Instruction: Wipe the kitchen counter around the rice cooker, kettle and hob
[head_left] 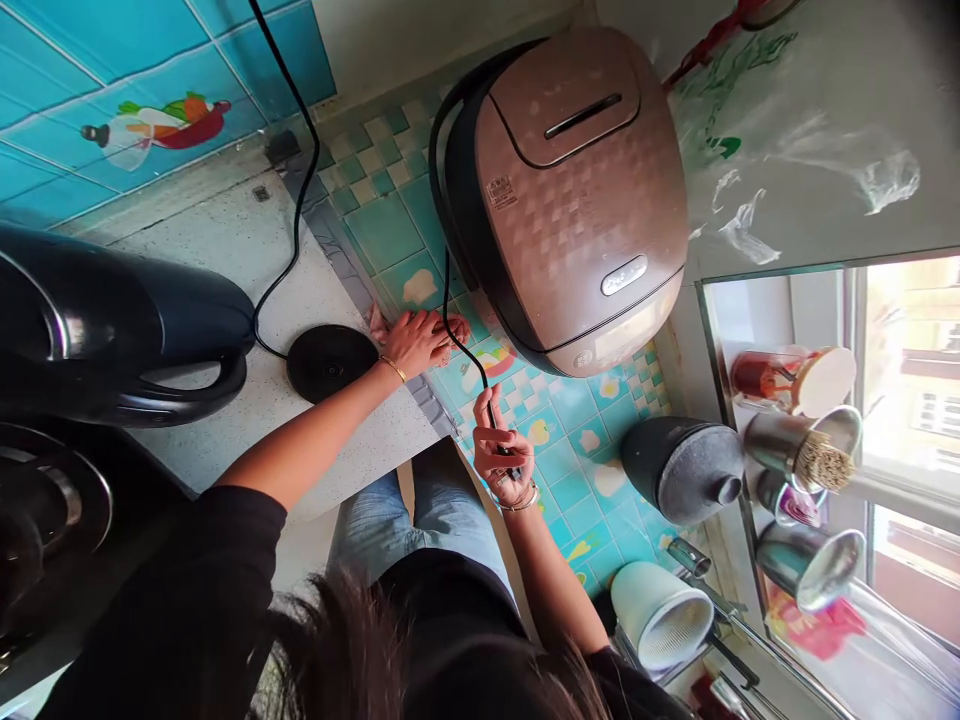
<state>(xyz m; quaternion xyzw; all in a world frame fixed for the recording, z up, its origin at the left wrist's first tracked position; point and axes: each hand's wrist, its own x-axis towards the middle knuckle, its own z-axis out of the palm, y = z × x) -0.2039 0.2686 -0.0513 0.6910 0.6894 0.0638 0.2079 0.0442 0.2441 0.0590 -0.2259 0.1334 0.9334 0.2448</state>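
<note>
My left hand [420, 343] presses down on the tiled counter [386, 230], near its grey border strip. Under its fingers is a crumpled pinkish cloth [459, 330], mostly hidden by the hand. My right hand [504, 455] is raised over the tiles with its fingers curled round a black power cord [471, 352]. The cord's plug end [511, 472] lies in the palm, partly covered by fingers. From there the cord runs up beside a brown rice cooker [585, 190], which stands with its lid shut just beyond both hands.
Left of my hands are a round black kettle base [332, 363] and a dark electric kettle [135, 320]. A dark lidded pot [682, 468] and a white strainer basket [660, 615] stand at right. Jars and metal cups [810, 560] line the windowsill. A stove [52, 510] is at far left.
</note>
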